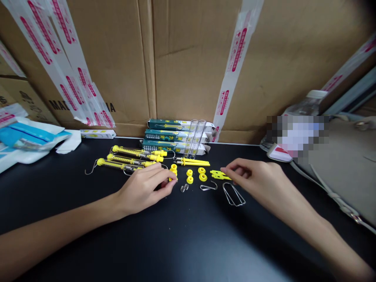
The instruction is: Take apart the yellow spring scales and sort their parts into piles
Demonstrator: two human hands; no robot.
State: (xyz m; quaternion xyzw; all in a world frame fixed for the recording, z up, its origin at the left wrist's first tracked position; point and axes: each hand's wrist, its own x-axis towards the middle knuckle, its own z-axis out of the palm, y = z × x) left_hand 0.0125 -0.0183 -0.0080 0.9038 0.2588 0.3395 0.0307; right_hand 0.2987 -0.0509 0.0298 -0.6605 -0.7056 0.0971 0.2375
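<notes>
My left hand (147, 187) rests on the black table (182, 243), its fingers pinched on a small yellow part (174, 169). My right hand (255, 179) reaches in from the right, fingertips closed on a flat yellow plate (217, 174). Between the hands lie yellow rings (195, 174), a small metal spring (184, 188), a metal hook (209, 186) and a wire loop (233, 194). Three assembled yellow spring scales (129, 158) lie just behind my left hand. A yellow rod piece (192, 161) lies behind the rings.
Three green product boxes (173, 141) with clear tubes (196, 135) leaning on them stand against the taped cardboard cartons (188, 58) at the back. White and blue bags (26, 137) lie far left. A plastic bottle (305, 105) and grey bag (343, 164) sit right.
</notes>
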